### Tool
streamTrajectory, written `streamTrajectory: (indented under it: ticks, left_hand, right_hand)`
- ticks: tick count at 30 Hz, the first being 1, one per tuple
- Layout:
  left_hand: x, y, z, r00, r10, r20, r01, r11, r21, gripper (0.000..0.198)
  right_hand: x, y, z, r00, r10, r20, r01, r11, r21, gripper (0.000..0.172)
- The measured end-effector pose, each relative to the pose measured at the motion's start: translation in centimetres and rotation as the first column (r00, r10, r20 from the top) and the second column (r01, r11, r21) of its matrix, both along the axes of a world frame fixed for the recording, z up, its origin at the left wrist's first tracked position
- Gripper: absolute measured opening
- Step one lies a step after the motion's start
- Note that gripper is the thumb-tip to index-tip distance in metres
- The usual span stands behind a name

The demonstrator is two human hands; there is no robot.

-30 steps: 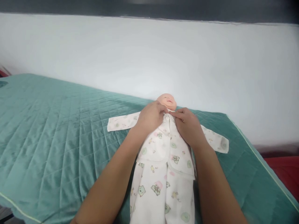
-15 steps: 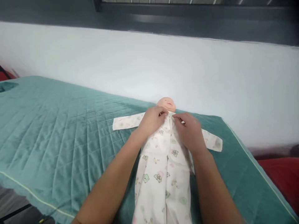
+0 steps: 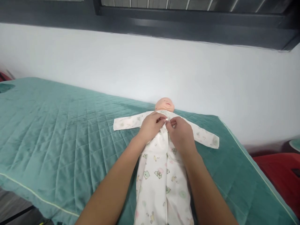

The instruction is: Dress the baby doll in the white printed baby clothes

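Observation:
A baby doll (image 3: pixel 164 104) lies on its back, its head toward the wall. It wears a white baby top (image 3: pixel 156 144) with small animal prints, both sleeves spread outward. Matching trousers (image 3: pixel 152 190) run down toward me. On the upper chest my left hand (image 3: pixel 153 124) pinches one edge of the top's front opening. Close beside it, almost touching, my right hand (image 3: pixel 180 130) pinches the other edge. Whatever fastening lies between the fingertips is too small to make out.
A green quilted cover (image 3: pixel 82 134) lies under the doll, with a pale piped edge. Behind it rises a white wall (image 3: pixel 117 65) below a dark window frame (image 3: pixel 152 25). Something red (image 3: pixel 278 172) stands at the right, beyond the cover's edge.
Both hands have moved from the collar down to the upper chest and come closer together. The collar and more of the right sleeve now show.

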State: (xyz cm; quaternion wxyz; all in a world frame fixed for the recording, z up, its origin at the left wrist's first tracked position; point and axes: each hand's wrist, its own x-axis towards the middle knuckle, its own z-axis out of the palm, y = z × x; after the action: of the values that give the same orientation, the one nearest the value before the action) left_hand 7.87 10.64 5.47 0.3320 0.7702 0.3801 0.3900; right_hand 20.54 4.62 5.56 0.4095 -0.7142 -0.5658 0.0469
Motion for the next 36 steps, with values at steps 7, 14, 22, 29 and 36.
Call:
streamTrajectory:
  ticks: [7,14,22,29,36]
  left_hand:
    - [0.0,0.4,0.7,0.999,-0.042,-0.005,0.041,0.994,-0.1,0.013]
    - [0.4,0.0,1.1,0.999,-0.022,0.024,0.025,0.993,-0.119,0.015]
    - [0.8,0.0,1.0,0.994,0.018,0.11,-0.001,0.989,-0.15,0.005]
    - [0.5,-0.3,1.1,0.988,-0.009,0.153,0.041,0.977,-0.211,0.013]
    - [0.8,-0.1,0.9,0.986,-0.006,0.167,0.052,0.961,-0.27,0.012]
  right_hand:
    - [1.6,0.5,1.0,0.947,0.056,-0.317,-0.081,0.995,-0.065,0.014]
    - [2.6,0.5,0.3,0.784,0.131,-0.606,-0.182,0.983,-0.023,0.025]
    - [2.4,0.1,0.9,0.751,0.214,-0.624,-0.272,0.962,0.001,0.031]
    - [2.0,0.1,1.1,0.883,0.167,-0.438,-0.23,0.969,-0.095,0.029]
    - [1.6,0.1,1.0,0.941,0.15,-0.303,-0.192,0.975,-0.112,0.029]
